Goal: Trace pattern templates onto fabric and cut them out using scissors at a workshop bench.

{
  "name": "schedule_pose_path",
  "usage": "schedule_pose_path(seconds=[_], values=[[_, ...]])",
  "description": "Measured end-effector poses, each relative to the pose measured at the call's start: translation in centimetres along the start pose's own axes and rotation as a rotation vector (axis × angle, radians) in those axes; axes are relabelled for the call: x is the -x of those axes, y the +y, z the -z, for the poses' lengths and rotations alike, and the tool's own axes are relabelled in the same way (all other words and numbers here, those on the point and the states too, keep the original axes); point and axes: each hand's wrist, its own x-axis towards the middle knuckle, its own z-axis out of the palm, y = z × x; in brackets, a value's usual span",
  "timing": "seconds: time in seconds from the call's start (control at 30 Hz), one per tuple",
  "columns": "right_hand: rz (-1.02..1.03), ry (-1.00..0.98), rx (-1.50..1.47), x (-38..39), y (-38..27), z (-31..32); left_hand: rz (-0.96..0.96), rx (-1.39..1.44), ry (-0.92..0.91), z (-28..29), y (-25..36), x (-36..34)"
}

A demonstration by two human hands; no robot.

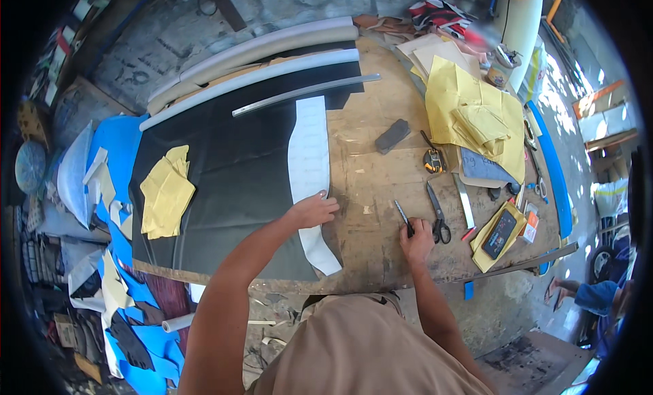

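My left hand (315, 211) lies on a long white paper pattern (309, 150) with a curved outline, its fingers apart and at the pattern's right edge. Beneath the pattern spreads a sheet of black material (231, 170). Farther right, my right hand (417, 242) is closed on a slim black-and-silver tool (403, 215), its silvery end pointing away from me over the wooden table (360, 245). Black-handled scissors (439, 215) lie just right of that hand. Too little of the tool shows to tell its exact kind.
A metal ruler (306, 95) and pale rolls (252, 82) lie at the back. Yellow pieces (166, 194) rest on the black sheet. To the right are a tape measure (433, 160), a dark block (392, 136), a yellow stack (469, 102) and a phone-like dark object (500, 235).
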Motion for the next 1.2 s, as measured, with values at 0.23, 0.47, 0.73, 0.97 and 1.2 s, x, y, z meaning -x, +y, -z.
schedule_pose_path(seconds=[0.23, 0.47, 0.73, 0.97, 1.2], values=[[0.048, 0.039, -0.018, 0.6, -0.1, -0.2, 0.31, 0.345, 0.226, 7.8, -0.3, -1.3], [0.018, 0.04, -0.01, 0.5, -0.2, -0.2, 0.969, 1.026, 1.32, 20.8, -3.9, 6.9], [0.075, 0.044, 0.015, 0.1, -1.6, -0.6, 1.696, 0.887, 1.514, 4.5, -7.3, 19.3], [-0.005, -0.049, 0.097, 0.7, 0.5, -0.6, 1.852, 0.128, 0.723, -2.9, 1.8, 9.9], [0.064, -0.026, 0.077, 0.5, -0.9, -1.1, 1.929, 0.781, 0.211, -3.1, 9.7, 3.4]])
